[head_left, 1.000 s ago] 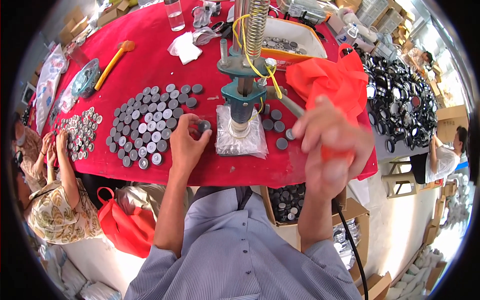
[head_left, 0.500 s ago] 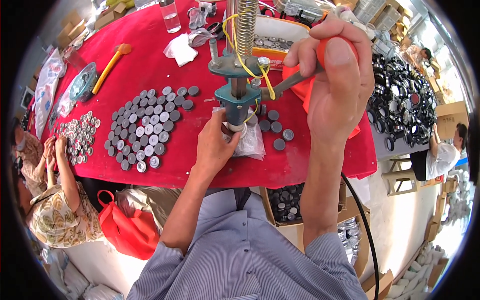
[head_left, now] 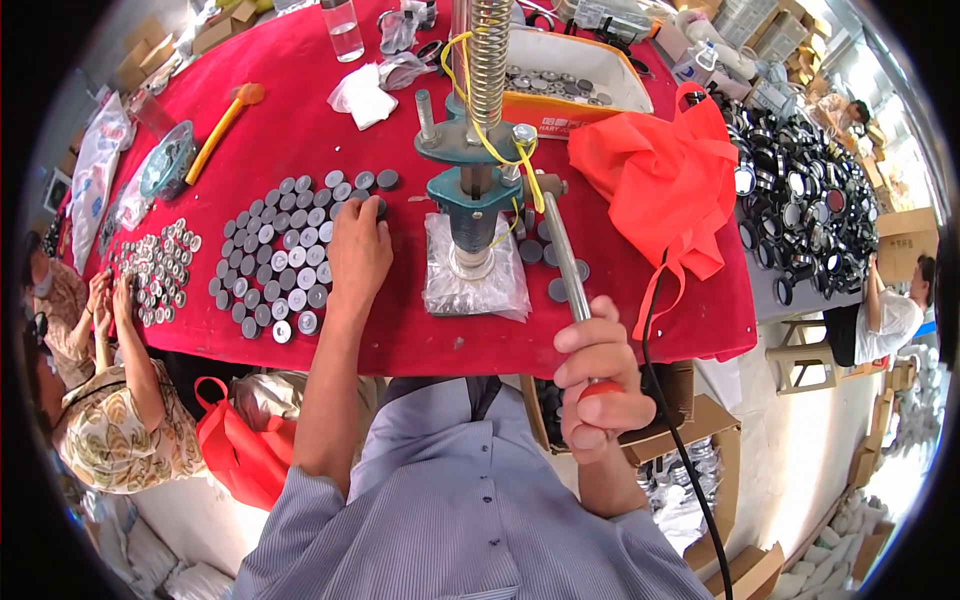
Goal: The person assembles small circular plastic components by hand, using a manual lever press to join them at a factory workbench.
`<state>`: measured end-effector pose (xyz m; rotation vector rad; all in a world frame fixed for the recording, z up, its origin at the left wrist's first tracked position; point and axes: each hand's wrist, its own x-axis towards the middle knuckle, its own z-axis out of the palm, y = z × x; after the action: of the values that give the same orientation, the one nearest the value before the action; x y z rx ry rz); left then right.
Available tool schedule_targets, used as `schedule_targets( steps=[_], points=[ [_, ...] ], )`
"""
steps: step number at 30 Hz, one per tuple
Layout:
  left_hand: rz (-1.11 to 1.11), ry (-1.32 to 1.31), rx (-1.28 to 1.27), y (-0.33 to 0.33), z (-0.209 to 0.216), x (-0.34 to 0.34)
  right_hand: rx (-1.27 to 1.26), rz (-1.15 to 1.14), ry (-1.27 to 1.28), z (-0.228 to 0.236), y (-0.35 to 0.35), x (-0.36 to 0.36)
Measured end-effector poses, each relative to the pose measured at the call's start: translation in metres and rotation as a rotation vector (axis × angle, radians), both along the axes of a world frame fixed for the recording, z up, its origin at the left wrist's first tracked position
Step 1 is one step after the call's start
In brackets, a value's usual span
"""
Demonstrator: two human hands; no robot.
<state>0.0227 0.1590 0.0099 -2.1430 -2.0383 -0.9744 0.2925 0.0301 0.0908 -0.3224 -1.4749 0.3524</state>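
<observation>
My left hand (head_left: 360,252) is at the right edge of a group of round grey caps (head_left: 295,258), fingers curled and closed on a dark grey cap (head_left: 381,204), partly hidden by them. My right hand (head_left: 604,385) is wrapped round the red-knobbed end of a metal lever (head_left: 568,256), which slants down toward me from the press. The green hand press (head_left: 474,208) stands in the middle of the table, with a coil spring (head_left: 490,75) and yellow cord above. Below its ram, a pale ring-shaped part (head_left: 471,265) sits on a base covered with clear plastic.
A red bag (head_left: 655,175) lies right of the press, before a box of metal parts (head_left: 625,82). A yellow-handled hammer (head_left: 222,135) lies at the back left. Small metal rings (head_left: 165,275) lie near another person's hands. Open cartons (head_left: 680,400) stand below the table edge; a black cable hangs there.
My left hand has gone from the press base leftward to the grey caps. My right hand has swung the lever from raised down toward me, bringing the red bag into full view.
</observation>
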Motion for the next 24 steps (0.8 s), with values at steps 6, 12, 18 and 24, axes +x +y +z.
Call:
schedule_targets(
  steps=[6,12,18,24],
  points=[
    [-0.042,0.048,0.018,0.004,-0.008,0.005,0.017,-0.029,0.024,-0.011,0.0,-0.004],
    [-0.074,-0.08,-0.038,0.001,-0.006,0.002,0.022,-0.055,0.025,-0.011,0.0,-0.006],
    [-0.078,-0.39,-0.124,-0.024,0.014,0.012,0.011,-0.092,-0.07,0.014,0.006,0.003],
    [-0.217,-0.511,-0.118,-0.068,0.044,0.041,-0.063,0.011,-0.175,0.086,0.04,0.01]
  ],
)
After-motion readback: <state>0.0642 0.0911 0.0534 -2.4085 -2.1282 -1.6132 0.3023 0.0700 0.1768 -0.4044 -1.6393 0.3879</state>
